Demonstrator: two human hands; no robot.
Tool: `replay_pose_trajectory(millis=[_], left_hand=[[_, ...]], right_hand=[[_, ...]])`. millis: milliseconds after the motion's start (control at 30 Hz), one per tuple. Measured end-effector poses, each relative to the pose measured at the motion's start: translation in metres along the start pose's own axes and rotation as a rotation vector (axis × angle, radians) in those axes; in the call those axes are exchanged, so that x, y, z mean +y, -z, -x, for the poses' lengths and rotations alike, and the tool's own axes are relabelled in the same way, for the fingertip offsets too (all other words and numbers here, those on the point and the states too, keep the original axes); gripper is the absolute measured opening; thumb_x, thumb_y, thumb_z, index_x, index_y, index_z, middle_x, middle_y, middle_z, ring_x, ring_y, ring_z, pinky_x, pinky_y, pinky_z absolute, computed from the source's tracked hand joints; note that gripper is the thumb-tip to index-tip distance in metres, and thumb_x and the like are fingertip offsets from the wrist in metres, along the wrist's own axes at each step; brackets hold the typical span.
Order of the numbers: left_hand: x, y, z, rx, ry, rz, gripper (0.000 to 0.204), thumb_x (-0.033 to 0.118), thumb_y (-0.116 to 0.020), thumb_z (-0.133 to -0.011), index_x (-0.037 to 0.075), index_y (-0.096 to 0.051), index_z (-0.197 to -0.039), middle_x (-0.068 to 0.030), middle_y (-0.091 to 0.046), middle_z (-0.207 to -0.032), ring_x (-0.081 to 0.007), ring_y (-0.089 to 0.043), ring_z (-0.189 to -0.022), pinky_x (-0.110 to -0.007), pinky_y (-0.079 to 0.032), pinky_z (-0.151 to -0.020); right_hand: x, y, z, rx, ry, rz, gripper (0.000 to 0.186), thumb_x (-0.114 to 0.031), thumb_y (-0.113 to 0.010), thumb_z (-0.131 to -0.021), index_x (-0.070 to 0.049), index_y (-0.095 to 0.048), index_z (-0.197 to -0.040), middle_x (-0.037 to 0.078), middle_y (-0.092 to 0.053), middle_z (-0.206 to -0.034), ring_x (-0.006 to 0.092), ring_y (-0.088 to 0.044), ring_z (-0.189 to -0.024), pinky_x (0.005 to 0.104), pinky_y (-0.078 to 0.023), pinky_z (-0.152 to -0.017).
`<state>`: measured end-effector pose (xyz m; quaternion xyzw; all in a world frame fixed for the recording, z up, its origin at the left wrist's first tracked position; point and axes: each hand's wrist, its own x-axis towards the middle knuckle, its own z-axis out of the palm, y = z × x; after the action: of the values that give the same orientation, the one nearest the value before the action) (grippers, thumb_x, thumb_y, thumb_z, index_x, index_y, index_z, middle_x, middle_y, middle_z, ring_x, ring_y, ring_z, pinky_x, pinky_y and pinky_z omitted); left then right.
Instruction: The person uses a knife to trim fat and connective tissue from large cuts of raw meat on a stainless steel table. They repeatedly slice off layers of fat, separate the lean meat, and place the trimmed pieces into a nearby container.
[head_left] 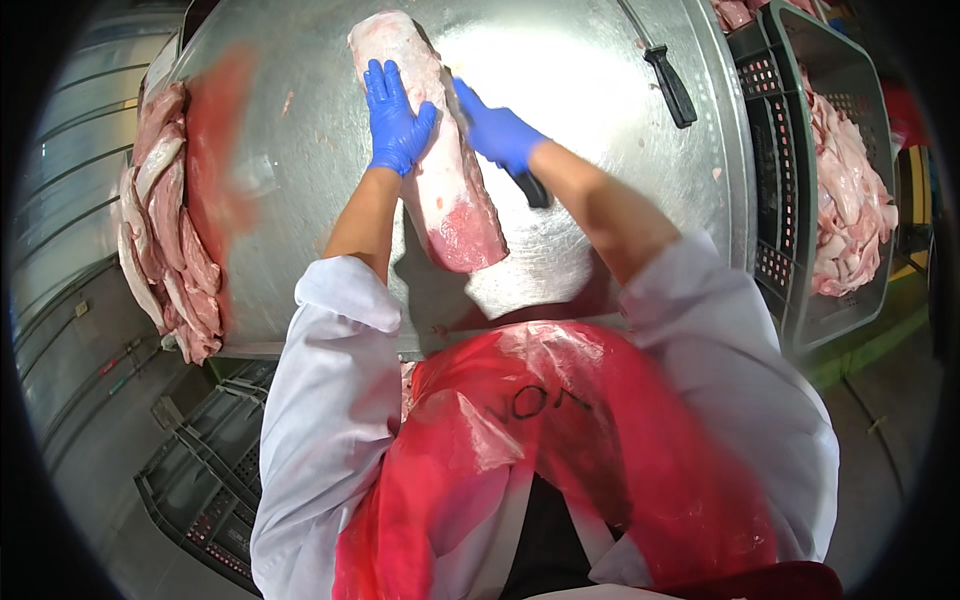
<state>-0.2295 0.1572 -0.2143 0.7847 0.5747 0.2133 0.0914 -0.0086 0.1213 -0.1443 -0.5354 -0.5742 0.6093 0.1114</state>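
Observation:
A long pale pork loin [441, 180], fat-covered and pink at its near end, lies lengthwise on the metal table [300, 200]. Flat on its upper side rests my left hand [398, 122] in a blue glove, fingers stretched out. My right hand [495, 128], also blue-gloved and slightly blurred, is against the loin's right edge with its fingers extended. Below the right wrist shows the black handle of what looks like a knife [535, 190]; its blade is hidden by the hand. Farther right lies a sharpening steel [670, 85] with a black handle.
Long strips of trimmed meat [170, 240] are piled along the table's left edge, beside a red wet smear [222, 150]. A grey crate [800, 310] at the right holds pale trimmings [845, 190]. Another dark crate [200, 490] is low at the left.

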Motion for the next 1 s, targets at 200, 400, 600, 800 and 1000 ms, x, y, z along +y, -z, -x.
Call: replay_pose_trajectory(millis=[200,400,600,800,1000], left_hand=[[0.009,0.012,0.024,-0.049,0.060,0.072,0.099,0.036,-0.068,-0.080,-0.004,-0.021,-0.157,-0.0346,-0.012,-0.162,-0.0526,-0.013,-0.150,-0.056,-0.016,-0.122],[0.053,0.028,0.087,-0.117,0.014,0.062,0.105,0.035,-0.071,-0.070,0.005,-0.023,-0.159,-0.0312,-0.012,-0.164,-0.0514,-0.013,-0.151,-0.063,-0.013,-0.120],[0.055,0.027,0.091,-0.043,0.070,0.012,0.099,0.030,-0.068,-0.071,0.005,-0.027,-0.157,-0.0313,-0.014,-0.163,-0.0505,-0.015,-0.151,-0.062,-0.013,-0.121],[0.057,0.018,0.086,-0.026,0.049,-0.081,0.096,0.033,-0.067,-0.075,0.003,-0.027,-0.157,-0.0318,-0.016,-0.162,-0.0485,-0.015,-0.151,-0.056,-0.014,-0.122],[0.104,0.031,0.062,-0.327,0.457,-0.305,0.111,0.051,-0.071,-0.076,0.005,-0.015,-0.160,-0.0325,-0.011,-0.163,-0.0458,-0.017,-0.152,-0.055,-0.025,-0.119]], right_hand=[[0.021,-0.025,0.046,-0.015,-0.043,-0.073,0.080,-0.010,-0.042,-0.092,-0.025,-0.010,-0.163,0.021,-0.063,-0.073,0.0269,-0.059,-0.054,0.0404,-0.052,-0.053],[0.024,-0.034,-0.005,0.164,0.088,0.044,0.076,-0.012,-0.040,-0.095,-0.025,-0.009,-0.163,0.020,-0.063,-0.077,0.0246,-0.060,-0.058,0.0384,-0.050,-0.050],[0.059,-0.074,0.093,0.034,0.011,0.140,0.080,-0.008,-0.044,-0.093,-0.018,-0.006,-0.163,0.022,-0.060,-0.067,0.0284,-0.061,-0.055,0.0387,-0.053,-0.058],[0.095,-0.128,0.218,-0.014,0.065,0.048,0.084,-0.006,-0.051,-0.090,-0.014,-0.011,-0.163,0.017,-0.061,-0.066,0.0251,-0.061,-0.059,0.0371,-0.051,-0.062],[0.136,-0.128,0.326,-0.190,0.131,0.087,0.084,-0.009,-0.050,-0.088,-0.022,-0.013,-0.163,0.028,-0.063,-0.082,0.0362,-0.064,-0.073,0.0439,-0.053,-0.075]])
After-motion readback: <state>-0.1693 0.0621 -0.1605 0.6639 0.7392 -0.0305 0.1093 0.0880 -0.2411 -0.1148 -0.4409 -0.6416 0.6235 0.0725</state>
